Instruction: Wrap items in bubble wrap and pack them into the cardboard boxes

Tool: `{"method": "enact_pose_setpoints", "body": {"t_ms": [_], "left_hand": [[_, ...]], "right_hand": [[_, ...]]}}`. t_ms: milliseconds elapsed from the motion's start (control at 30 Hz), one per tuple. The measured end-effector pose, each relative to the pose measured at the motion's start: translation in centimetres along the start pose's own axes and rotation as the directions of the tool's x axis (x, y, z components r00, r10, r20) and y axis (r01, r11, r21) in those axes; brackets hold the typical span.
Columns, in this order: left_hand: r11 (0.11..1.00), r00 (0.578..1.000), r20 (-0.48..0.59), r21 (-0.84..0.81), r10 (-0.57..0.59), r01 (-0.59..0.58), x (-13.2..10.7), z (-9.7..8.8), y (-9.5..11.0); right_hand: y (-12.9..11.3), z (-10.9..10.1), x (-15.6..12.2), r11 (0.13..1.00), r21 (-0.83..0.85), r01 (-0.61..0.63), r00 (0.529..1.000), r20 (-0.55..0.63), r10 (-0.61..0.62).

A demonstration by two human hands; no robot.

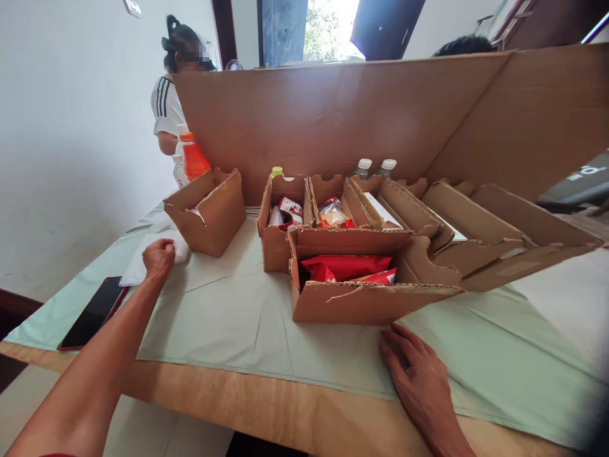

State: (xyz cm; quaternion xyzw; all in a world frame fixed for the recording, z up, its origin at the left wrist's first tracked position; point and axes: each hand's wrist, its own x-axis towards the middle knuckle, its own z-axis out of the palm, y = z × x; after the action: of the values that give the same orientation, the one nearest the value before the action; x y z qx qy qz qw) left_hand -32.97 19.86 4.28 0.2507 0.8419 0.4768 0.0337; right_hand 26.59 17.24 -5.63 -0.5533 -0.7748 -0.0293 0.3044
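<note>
My left hand (pixel 159 255) is closed over a pile of clear plastic bags (pixel 136 260) at the table's left; its fingertips are hidden, so I cannot tell whether a bag is pinched in them. Just beyond it stands a cardboard box (pixel 219 222), with a thin pale item showing inside. On the green cloth (pixel 247 336) my right hand (pixel 419 374) lies with its fingers apart, holding nothing. Its fingertips are by the lower edge of a long cardboard bin (pixel 361 304), which contains red snack packets (pixel 347 268).
More cardboard bins (pixel 278 251) with packaged goods stand in a row behind. A phone (pixel 90 314) lies at left. An orange bottle (pixel 193 158) stands behind the left box. A tall cardboard screen (pixel 333 114) closes off the back; a person in a white shirt (pixel 166 101) is beyond.
</note>
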Motion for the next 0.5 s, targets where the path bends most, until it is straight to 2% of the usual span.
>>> {"method": "enact_pose_setpoints", "body": {"t_ms": [67, 133, 233, 333, 400, 467, 500], "left_hand": [[0.991, 0.996, -0.086, -0.133, -0.036, 0.024, -0.8, -1.3, 0.5], [0.957, 0.982, -0.174, -0.290, -0.067, 0.014, -2.7, -3.2, 1.1], [0.860, 0.968, -0.234, -0.507, -0.087, -0.046, -7.5, -6.8, 1.8], [0.756, 0.980, -0.186, -0.651, -0.067, -0.072, -14.0, -9.6, 1.8], [0.697, 0.990, -0.112, -0.717, -0.082, -0.023, -18.5, -10.2, 1.6], [0.632, 0.995, 0.049, -0.770, -0.087, 0.093, -22.8, -9.9, 1.6], [0.610, 0.984, 0.166, -0.773, -0.072, 0.175, -25.0, -9.5, 1.8]], "right_hand": [[0.1, 0.0, 0.0, 1.000, 0.009, -0.004, 1.000, -0.008, 0.004], [0.2, 0.0, 0.1, 1.000, 0.015, -0.017, 1.000, -0.015, 0.017], [0.0, -0.5, 0.4, 0.997, 0.056, -0.045, 0.998, -0.039, 0.047], [-1.4, -1.5, 0.1, 0.987, 0.155, -0.038, 0.994, -0.095, 0.054], [-3.1, -2.3, -0.7, 0.972, 0.230, -0.034, 0.990, -0.124, 0.064], [-5.5, -3.0, -2.0, 0.946, 0.324, 0.001, 0.995, -0.092, 0.031], [-6.8, -3.3, -2.8, 0.926, 0.376, 0.036, 0.999, -0.051, -0.018]]}}
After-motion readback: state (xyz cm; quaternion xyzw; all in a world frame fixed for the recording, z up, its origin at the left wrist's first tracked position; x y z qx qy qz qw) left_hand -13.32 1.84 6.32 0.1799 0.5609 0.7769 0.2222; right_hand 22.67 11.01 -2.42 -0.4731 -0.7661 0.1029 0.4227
